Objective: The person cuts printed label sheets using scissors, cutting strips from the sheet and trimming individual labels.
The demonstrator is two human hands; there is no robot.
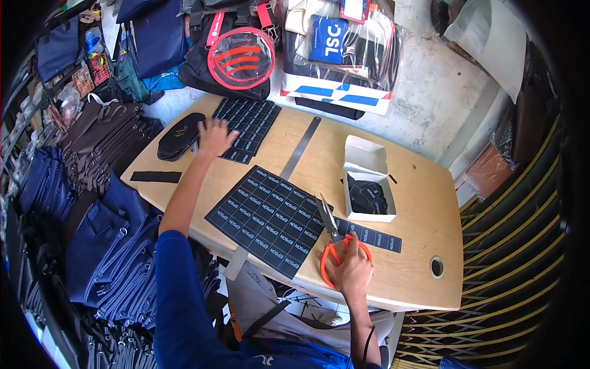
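My left hand (pixel 215 136) reaches far across the wooden table (pixel 424 209), fingers spread, resting on a black sheet of printed labels (pixel 249 126) next to a black pouch (pixel 180 135). My right hand (pixel 351 269) grips the orange handles of a pair of scissors (pixel 332 237), whose blades point up toward the near label sheet (pixel 270 218). A cut strip of labels (pixel 375 235) lies beside the scissors.
A metal ruler (pixel 300 148) lies between the two sheets. A white open box (pixel 367 184) holds black pieces. A black strip (pixel 156 177) sits at the table's left edge. Stacks of dark blue and brown bags (pixel 98 203) crowd the left; packaged goods (pixel 344 49) lean behind.
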